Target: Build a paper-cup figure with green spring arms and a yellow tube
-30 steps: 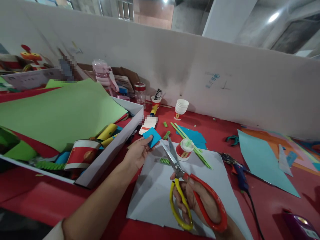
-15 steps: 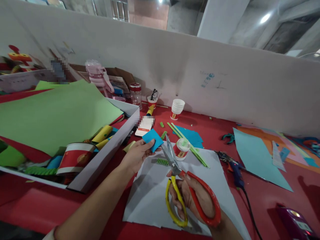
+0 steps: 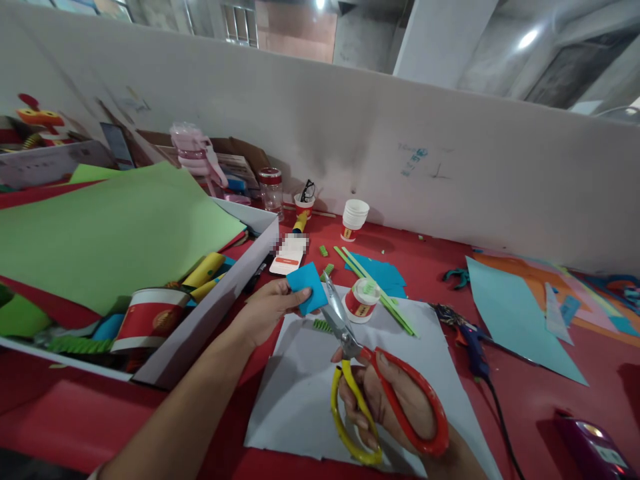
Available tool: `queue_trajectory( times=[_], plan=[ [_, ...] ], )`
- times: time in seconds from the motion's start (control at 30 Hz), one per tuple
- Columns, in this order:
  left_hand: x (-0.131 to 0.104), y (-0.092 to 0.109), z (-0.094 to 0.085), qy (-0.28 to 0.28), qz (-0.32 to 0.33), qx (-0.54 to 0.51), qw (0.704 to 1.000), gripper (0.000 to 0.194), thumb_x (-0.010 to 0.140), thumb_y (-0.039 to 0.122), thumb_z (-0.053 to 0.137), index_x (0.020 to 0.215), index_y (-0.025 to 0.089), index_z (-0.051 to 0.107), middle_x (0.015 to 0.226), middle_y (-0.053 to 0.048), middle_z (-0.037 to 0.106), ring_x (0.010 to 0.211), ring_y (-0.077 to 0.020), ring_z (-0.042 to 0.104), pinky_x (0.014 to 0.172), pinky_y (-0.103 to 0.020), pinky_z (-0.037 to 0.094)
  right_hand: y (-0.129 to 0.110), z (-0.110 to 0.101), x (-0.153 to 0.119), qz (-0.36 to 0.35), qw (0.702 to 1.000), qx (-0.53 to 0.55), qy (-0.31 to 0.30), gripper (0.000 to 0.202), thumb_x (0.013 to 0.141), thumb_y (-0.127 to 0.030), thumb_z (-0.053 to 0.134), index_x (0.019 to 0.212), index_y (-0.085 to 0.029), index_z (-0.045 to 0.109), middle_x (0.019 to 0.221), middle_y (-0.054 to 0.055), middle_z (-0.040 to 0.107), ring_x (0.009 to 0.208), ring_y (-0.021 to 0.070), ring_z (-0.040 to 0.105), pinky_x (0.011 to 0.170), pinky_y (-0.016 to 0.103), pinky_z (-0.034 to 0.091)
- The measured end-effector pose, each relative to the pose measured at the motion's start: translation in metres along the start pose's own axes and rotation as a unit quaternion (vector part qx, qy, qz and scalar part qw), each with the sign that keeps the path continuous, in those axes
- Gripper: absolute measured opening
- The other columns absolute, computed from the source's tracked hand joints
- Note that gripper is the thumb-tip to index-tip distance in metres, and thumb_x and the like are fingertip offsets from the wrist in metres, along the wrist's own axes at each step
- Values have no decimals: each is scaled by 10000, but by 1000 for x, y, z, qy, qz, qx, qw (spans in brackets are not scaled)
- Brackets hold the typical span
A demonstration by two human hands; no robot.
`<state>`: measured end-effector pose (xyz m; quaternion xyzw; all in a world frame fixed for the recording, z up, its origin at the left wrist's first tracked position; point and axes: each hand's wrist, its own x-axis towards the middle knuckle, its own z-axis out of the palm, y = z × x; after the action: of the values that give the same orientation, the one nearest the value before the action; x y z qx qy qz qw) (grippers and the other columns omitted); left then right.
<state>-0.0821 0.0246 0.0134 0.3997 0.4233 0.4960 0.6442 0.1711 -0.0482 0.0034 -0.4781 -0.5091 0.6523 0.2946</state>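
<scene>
Between the thumb and fingers of my left hand is a small blue paper square. My right hand grips a pair of scissors by one yellow and one red handle. The scissor blades are parted a little, close to the paper's right edge; whether they touch it I cannot tell. Just behind the blades a red and white paper cup stands on a white sheet, with something light green on top. A green folded paper spring lies below the blue square.
On the left is a white box of craft paper and cups. Behind stand stacked paper cups and a glass jar. Green paper strips lie past the cup. A glue gun with its cord and a light blue sheet are on the right.
The blue square has turned to face me more and moved slightly right. The scissor blades have come closer together, and the handles have shifted slightly.
</scene>
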Motion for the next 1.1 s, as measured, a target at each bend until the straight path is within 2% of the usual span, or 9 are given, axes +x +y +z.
queue_trajectory(
  times=[0.2, 0.3, 0.4, 0.63, 0.77, 0.93, 1.1],
  plan=[
    [-4, 0, 5, -61, -9, 26, 998, 350, 679, 471, 796, 667, 145, 670, 648, -44, 684, 628, -164, 597, 646, -282, 462, -9, 14, 4, 9, 984, 129, -119, 593, 935, -669, 246, 1196, -308, 636, 795, 42, 710, 558, 148, 612, 423, 235, 414],
    [-4, 2, 5, -67, -5, 27, 997, 357, 668, 477, 804, 651, 149, 664, 627, -36, 678, 602, -151, 572, 630, -273, 439, -10, 14, 5, 7, 977, 161, -141, 663, 912, -715, 256, 1266, -270, 598, 836, 72, 693, 598, 169, 593, 411, 242, 405],
    [-5, 3, 4, -68, 0, 24, 997, 358, 668, 478, 805, 635, 152, 661, 607, -29, 670, 581, -145, 554, 613, -269, 424, -10, 11, 4, 7, 977, 159, -142, 713, 865, -775, 275, 1253, -280, 613, 829, 75, 687, 607, 184, 590, 419, 265, 407],
    [-8, 2, 7, -85, 3, 25, 996, 326, 679, 437, 808, 619, 148, 669, 599, -21, 654, 592, -138, 547, 615, -264, 412, -7, 14, 7, -41, 988, 111, -95, 629, 858, -741, 353, 1155, -288, 673, 713, 51, 633, 565, 181, 573, 416, 276, 405],
    [-8, 2, 10, -80, 1, 12, 997, 315, 669, 424, 817, 623, 146, 676, 607, -15, 650, 589, -131, 543, 616, -261, 415, -7, 15, 6, -35, 990, 113, -81, 575, 847, -739, 355, 1120, -355, 685, 725, 39, 633, 555, 169, 571, 403, 278, 380],
    [-8, 2, 4, -75, -2, 32, 997, 314, 670, 434, 811, 627, 148, 688, 615, -35, 677, 605, -155, 586, 626, -273, 431, -16, 13, 3, -28, 978, 191, -77, 496, 828, -732, 421, 1068, -385, 680, 712, 37, 596, 549, 159, 517, 380, 270, 309],
    [-6, 5, -4, -56, -7, 29, 998, 345, 640, 471, 822, 699, 147, 718, 664, -59, 716, 634, -184, 626, 633, -287, 443, -38, -4, 0, -75, 947, 307, -64, 633, 723, -822, 513, 1083, -315, 626, 751, 21, 523, 578, 141, 412, 410, 227, 276]
  ],
)
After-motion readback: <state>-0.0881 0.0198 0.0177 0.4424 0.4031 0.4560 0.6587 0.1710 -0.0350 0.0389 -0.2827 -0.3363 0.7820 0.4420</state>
